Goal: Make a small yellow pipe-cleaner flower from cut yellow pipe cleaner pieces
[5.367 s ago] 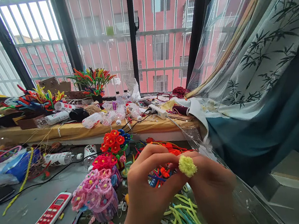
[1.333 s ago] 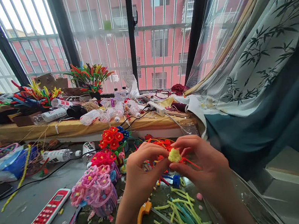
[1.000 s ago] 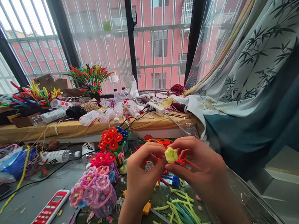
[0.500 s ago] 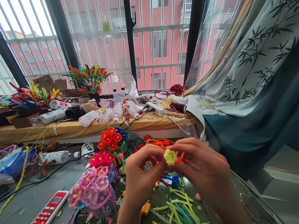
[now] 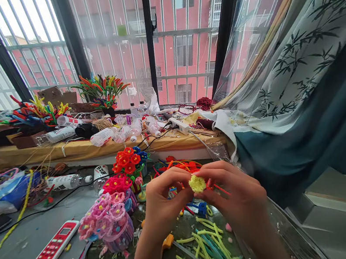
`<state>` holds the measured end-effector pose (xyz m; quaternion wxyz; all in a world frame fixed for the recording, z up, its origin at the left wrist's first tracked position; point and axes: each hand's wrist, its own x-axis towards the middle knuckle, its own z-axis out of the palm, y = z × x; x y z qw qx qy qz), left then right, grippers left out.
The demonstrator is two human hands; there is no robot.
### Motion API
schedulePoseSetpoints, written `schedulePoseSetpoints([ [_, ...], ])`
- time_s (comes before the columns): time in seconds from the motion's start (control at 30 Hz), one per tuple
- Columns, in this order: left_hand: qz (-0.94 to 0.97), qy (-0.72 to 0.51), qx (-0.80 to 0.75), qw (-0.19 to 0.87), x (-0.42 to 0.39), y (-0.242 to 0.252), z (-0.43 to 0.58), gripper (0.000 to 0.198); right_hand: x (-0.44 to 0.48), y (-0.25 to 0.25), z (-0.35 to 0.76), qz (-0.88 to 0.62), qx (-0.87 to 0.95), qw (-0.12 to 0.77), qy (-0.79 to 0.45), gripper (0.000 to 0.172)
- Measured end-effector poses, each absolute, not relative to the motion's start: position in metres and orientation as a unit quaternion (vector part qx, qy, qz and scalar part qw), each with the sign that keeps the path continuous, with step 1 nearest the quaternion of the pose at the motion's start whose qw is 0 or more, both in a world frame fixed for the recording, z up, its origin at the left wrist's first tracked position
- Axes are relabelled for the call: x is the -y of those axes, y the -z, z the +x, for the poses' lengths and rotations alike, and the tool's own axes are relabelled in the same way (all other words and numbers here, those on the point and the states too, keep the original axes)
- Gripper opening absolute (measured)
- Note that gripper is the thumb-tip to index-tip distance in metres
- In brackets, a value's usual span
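A small fuzzy yellow bundle of chenille stems (image 5: 197, 183) is pinched between both hands, above the table. My left hand (image 5: 167, 194) holds its left side with thumb and fingertips. From the right, my right hand (image 5: 236, 187) grips it the same way, fingers curled. Below the hands lie cut yellow-green and teal chenille stems (image 5: 209, 247). Beside my left forearm sits a pot of pink chenille flowers (image 5: 109, 222), with red flowers (image 5: 127, 160) behind it. An orange-handled tool (image 5: 168, 241) is partly hidden by my left wrist.
A white remote control (image 5: 48, 256) lies at the left. Plastic bottles (image 5: 103, 136), a power strip (image 5: 179, 126) and bunches of coloured stems (image 5: 103, 90) crowd the yellow-covered sill. Black cables cross the table, and a curtain (image 5: 296, 153) hangs at the right.
The yellow bundle has tipped and sits slightly lower between my fingers, showing a rounder face. Both hands keep nearly the same place.
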<state>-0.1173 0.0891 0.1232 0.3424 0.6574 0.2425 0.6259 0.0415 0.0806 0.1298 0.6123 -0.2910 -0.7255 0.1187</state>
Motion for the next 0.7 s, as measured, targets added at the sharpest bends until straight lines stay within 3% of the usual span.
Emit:
schedulePoseSetpoints([
  [0.27, 0.676, -0.634, -0.208, 0.314, -0.0921, -0.1205, -0.1190, 0.003, -0.0785, -0.1315, 0.0408, -0.279, 0.715, 0.616, -0.178, 0.019],
  [0.7, 0.689, -0.670, -0.204, 0.187, -0.0912, -0.1253, -0.1179, 0.027, -0.0756, -0.1305, 0.0407, -0.257, 0.705, 0.618, -0.236, 0.026],
])
